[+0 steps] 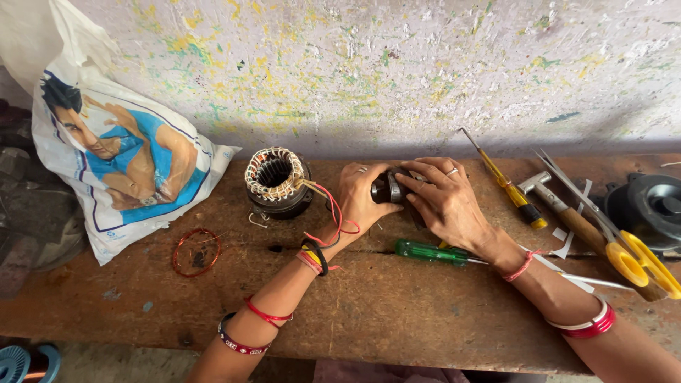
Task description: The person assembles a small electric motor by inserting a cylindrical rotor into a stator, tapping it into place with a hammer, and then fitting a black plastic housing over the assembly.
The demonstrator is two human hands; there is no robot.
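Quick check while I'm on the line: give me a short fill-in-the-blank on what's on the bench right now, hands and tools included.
1. Both hands, left hand and right hand, close on one small dark ____ part.
2. The wound stator stands on the bench to the ____ of the hands.
3. The screwdriver lying below the right hand has a ____ handle.
4. The scissors at the right have ____ handles.

Missing words: metal; left; green; yellow

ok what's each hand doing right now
Left hand: closed on the small dark round metal part.
Right hand: closed over the same part from the other side.
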